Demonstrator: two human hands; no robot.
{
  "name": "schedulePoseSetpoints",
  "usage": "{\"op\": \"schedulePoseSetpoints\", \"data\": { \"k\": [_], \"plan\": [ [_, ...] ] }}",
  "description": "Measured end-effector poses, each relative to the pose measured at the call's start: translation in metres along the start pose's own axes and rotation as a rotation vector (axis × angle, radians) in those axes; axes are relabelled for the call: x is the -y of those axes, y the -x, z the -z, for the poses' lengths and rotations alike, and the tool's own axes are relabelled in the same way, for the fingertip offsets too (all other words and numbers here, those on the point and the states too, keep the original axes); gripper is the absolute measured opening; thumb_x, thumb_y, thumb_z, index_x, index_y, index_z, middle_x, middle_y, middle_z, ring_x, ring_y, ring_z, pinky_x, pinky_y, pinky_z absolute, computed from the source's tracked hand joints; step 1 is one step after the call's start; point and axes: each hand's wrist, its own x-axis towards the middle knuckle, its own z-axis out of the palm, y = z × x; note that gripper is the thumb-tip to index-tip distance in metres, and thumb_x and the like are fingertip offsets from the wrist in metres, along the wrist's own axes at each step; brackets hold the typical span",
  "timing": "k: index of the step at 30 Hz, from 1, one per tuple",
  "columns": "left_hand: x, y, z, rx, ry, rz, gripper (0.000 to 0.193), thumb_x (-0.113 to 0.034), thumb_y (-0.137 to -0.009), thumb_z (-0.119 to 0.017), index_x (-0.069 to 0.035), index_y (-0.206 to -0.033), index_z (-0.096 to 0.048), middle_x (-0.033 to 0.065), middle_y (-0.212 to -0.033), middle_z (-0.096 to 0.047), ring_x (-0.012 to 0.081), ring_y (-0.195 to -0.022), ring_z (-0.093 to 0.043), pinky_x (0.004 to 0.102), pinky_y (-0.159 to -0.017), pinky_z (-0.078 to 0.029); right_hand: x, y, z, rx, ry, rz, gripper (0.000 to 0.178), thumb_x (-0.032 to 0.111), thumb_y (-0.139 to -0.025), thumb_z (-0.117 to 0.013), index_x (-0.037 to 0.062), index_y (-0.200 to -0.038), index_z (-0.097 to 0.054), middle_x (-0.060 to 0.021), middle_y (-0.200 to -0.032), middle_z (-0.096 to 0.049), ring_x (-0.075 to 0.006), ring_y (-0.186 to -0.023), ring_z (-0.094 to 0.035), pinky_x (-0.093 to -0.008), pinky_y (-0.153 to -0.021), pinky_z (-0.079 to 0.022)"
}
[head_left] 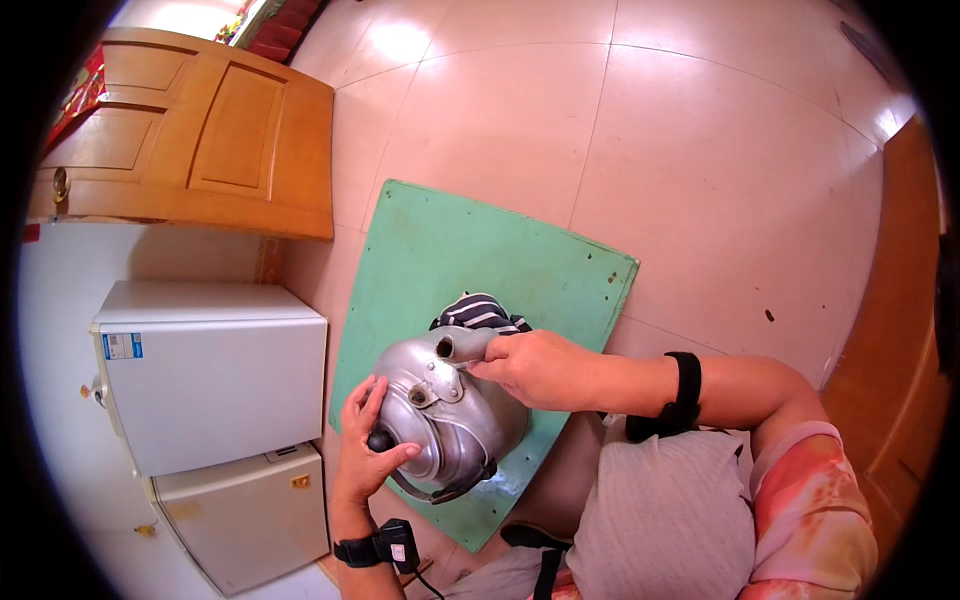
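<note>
A dented silver metal kettle (478,425) lies tilted on a low green board (440,240), its spout's dark opening facing up. My left hand (362,440) is curled over the lid, thumb and fingers to either side of its black knob (380,439). At the kettle's far right, my right hand (530,368) is closed around the base of the spout (465,346); its fingertips are partly hidden. The dark carrying handle (465,485) hangs on the near side. A dark cloth with white stripes (480,312) is bunched against the kettle's far side.
Two white appliances, one larger (215,385) and one smaller (245,515), stand at the left below an orange-brown wooden door (235,130). Pink floor tiles (700,180) surround the board. Another brown wooden panel (890,330) rises at the right. My lap, under grey cloth (665,510), is close by the board.
</note>
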Motion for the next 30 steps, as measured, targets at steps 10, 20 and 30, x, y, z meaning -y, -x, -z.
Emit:
{"op": "schedulePoseSetpoints", "data": {
  "k": [10,20,30],
  "plan": [
    [0.004,0.000,-0.001,-0.017,0.033,-0.045,0.096,-0.040,-0.054,-0.084,-0.015,-0.138,-0.046,0.0158,-0.142,-0.034,0.0323,-0.130,-0.036,0.0449,-0.107,-0.030,0.001,0.000,0.005,0.014,0.016,-0.014,0.033,0.003,-0.077,-0.060,0.0056,-0.109,-0.065,-0.0110,-0.090,-0.062,-0.0262,-0.074,-0.064,-0.0348,-0.061,-0.053],
    [0.006,0.000,-0.001,-0.008,0.013,-0.043,0.096,-0.041,-0.054,-0.083,-0.015,-0.138,-0.046,0.0164,-0.142,-0.033,0.0328,-0.130,-0.035,0.0447,-0.108,-0.029,0.003,0.009,0.004,0.066,-0.023,-0.014,0.031,0.003,-0.077,-0.060,0.0085,-0.107,-0.067,-0.0095,-0.090,-0.063,-0.0267,-0.072,-0.064,-0.0344,-0.062,-0.053],
    [0.000,0.001,-0.001,-0.002,-0.011,-0.008,0.098,-0.046,-0.058,-0.077,-0.006,-0.140,-0.041,0.0153,-0.138,-0.037,0.0304,-0.130,-0.034,0.0405,-0.109,-0.025,0.004,0.006,0.005,0.092,-0.091,-0.036,0.028,0.008,-0.082,-0.058,0.0108,-0.108,-0.067,-0.0104,-0.090,-0.063,-0.0290,-0.077,-0.063,-0.0376,-0.065,-0.052]
  ]
}}
